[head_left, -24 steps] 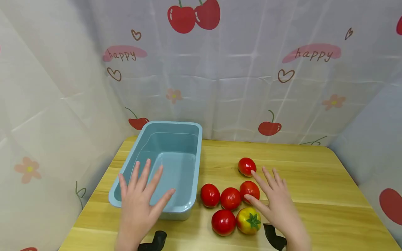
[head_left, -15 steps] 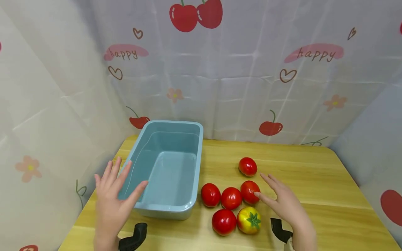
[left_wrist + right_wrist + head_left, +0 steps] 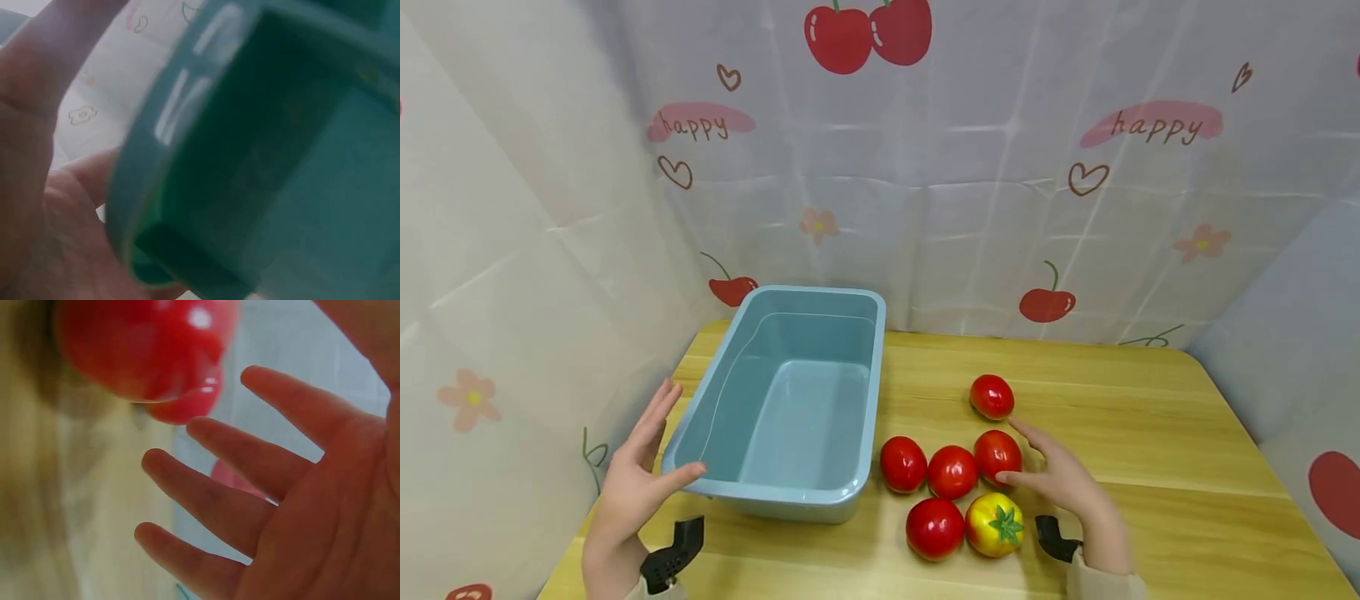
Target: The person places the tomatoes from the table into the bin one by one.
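Note:
My left hand (image 3: 625,492) is at the near left corner of an empty light blue plastic bin (image 3: 874,408), thumb over the near rim and fingers extended along the outer left side. In the left wrist view the bin's rim (image 3: 165,119) passes between thumb and fingers. My right hand (image 3: 1063,479) lies beside a glossy red tomato (image 3: 997,456), fingers spread and thumb tip overlapping that tomato. The right wrist view has the palm (image 3: 337,531) facing a red tomato (image 3: 144,344), with nothing in the grasp.
More red tomatoes lie close by: one at the back (image 3: 992,397), one left (image 3: 903,464), one middle (image 3: 952,472) and one in front (image 3: 935,529). A yellow-red tomato (image 3: 995,525) has a green leafy top. Patterned curtains (image 3: 925,167) enclose the wooden table (image 3: 1165,433).
My left hand has moved left from over the bin to its near left corner and turned sideways. The right hand has turned sideways beside the tomatoes. Bin and tomatoes have stayed put.

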A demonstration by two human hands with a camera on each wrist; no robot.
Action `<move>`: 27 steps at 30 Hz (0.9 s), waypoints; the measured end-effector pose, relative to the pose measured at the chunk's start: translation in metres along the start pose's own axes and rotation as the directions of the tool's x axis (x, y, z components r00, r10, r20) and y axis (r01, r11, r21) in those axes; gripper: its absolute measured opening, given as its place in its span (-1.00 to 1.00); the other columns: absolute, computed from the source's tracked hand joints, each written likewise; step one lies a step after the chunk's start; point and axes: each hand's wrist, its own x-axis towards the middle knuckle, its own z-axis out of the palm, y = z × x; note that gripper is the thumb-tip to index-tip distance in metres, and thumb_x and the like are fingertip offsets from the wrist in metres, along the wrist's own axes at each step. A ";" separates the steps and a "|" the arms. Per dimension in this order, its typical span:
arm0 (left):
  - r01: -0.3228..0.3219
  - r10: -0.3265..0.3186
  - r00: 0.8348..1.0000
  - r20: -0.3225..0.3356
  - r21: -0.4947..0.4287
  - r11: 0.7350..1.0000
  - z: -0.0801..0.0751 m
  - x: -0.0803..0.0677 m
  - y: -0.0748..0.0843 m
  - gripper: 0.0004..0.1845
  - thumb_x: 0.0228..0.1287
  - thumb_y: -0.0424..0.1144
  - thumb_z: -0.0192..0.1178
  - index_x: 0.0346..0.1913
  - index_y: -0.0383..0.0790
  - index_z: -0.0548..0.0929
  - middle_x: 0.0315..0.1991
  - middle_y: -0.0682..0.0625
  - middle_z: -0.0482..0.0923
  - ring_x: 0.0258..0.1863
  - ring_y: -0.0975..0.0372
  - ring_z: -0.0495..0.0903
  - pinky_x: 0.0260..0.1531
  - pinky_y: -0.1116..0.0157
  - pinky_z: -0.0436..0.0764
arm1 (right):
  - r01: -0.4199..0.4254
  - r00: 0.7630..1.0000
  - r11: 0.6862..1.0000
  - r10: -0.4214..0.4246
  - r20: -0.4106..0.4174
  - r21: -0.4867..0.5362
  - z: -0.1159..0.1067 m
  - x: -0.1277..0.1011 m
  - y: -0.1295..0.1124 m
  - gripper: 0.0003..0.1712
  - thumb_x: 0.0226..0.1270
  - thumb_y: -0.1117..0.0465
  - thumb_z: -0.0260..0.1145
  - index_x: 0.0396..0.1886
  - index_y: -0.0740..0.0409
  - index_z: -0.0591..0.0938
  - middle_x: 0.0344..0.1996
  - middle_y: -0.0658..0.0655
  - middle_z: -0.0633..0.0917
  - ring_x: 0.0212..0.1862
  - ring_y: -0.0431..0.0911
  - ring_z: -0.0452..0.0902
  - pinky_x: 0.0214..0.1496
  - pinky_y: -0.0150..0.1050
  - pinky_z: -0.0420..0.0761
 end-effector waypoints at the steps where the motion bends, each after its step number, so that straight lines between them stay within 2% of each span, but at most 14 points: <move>1: 0.008 -0.006 0.999 0.031 -0.044 0.999 -0.002 0.000 -0.004 0.00 -0.16 -0.77 0.26 0.43 -0.38 0.08 0.48 -0.07 -0.13 0.44 0.25 -0.12 0.22 0.53 0.11 | -0.009 1.000 1.000 0.009 0.007 0.004 0.002 0.001 0.002 -0.02 0.02 -0.10 0.46 0.38 0.18 0.28 0.28 0.35 0.34 0.22 0.34 0.27 0.14 0.29 0.26; 4: 0.059 -0.050 0.993 0.107 -0.085 0.995 -0.006 -0.001 -0.012 0.03 -0.13 -0.76 0.25 0.46 -0.31 0.02 0.49 -0.04 -0.19 0.42 0.31 -0.15 0.14 0.56 0.18 | -0.025 1.000 1.000 0.025 0.018 0.019 0.007 0.005 0.008 -0.01 0.00 -0.08 0.47 0.39 0.16 0.27 0.29 0.36 0.33 0.21 0.33 0.28 0.14 0.30 0.25; 7: 0.129 -0.113 0.980 0.161 -0.091 0.988 -0.008 -0.001 -0.016 0.07 -0.10 -0.73 0.25 0.48 -0.19 -0.03 0.49 0.02 -0.23 0.36 0.36 -0.06 0.03 0.57 0.27 | -0.032 0.999 0.998 0.030 0.034 0.047 0.012 0.008 0.013 0.02 -0.04 -0.07 0.50 0.40 0.14 0.26 0.30 0.35 0.31 0.24 0.32 0.24 0.16 0.30 0.22; 9: 0.136 -0.117 0.976 0.184 -0.092 0.986 -0.008 -0.002 -0.019 0.08 -0.10 -0.71 0.26 0.49 -0.19 -0.05 0.49 0.00 -0.23 0.31 0.33 0.02 0.00 0.54 0.30 | -0.042 0.998 0.997 0.039 0.048 0.065 0.015 0.009 0.015 0.04 -0.06 -0.06 0.52 0.40 0.13 0.26 0.30 0.34 0.31 0.26 0.31 0.22 0.17 0.29 0.22; 14: 0.147 -0.092 0.961 0.261 -0.199 0.969 -0.011 -0.004 -0.026 0.08 -0.07 -0.73 0.22 0.49 -0.25 -0.14 0.43 -0.07 -0.16 0.17 0.21 0.22 -0.07 0.39 0.48 | -0.080 0.995 0.992 0.073 0.068 0.102 0.020 0.011 0.018 0.03 -0.08 -0.03 0.53 0.39 0.08 0.28 0.28 0.33 0.34 0.25 0.28 0.25 0.16 0.25 0.27; 16: 0.175 -0.107 0.953 0.283 -0.227 0.958 -0.011 -0.005 -0.027 0.08 -0.04 -0.72 0.21 0.49 -0.22 -0.17 0.41 -0.07 -0.16 0.14 0.20 0.25 -0.09 0.34 0.51 | -0.090 0.994 0.990 0.082 0.070 0.107 0.020 0.011 0.018 0.01 -0.08 -0.03 0.53 0.39 0.08 0.28 0.27 0.33 0.36 0.23 0.27 0.28 0.15 0.24 0.30; 27: 0.197 -0.125 0.949 0.290 -0.236 0.951 -0.013 -0.004 -0.031 0.08 -0.03 -0.73 0.18 0.49 -0.21 -0.18 0.43 -0.12 -0.21 0.12 0.12 0.30 -0.12 0.28 0.55 | -0.107 0.992 0.988 0.099 0.076 0.115 0.017 0.010 0.013 0.00 -0.04 -0.04 0.51 0.39 0.12 0.27 0.24 0.35 0.38 0.19 0.29 0.31 0.09 0.23 0.36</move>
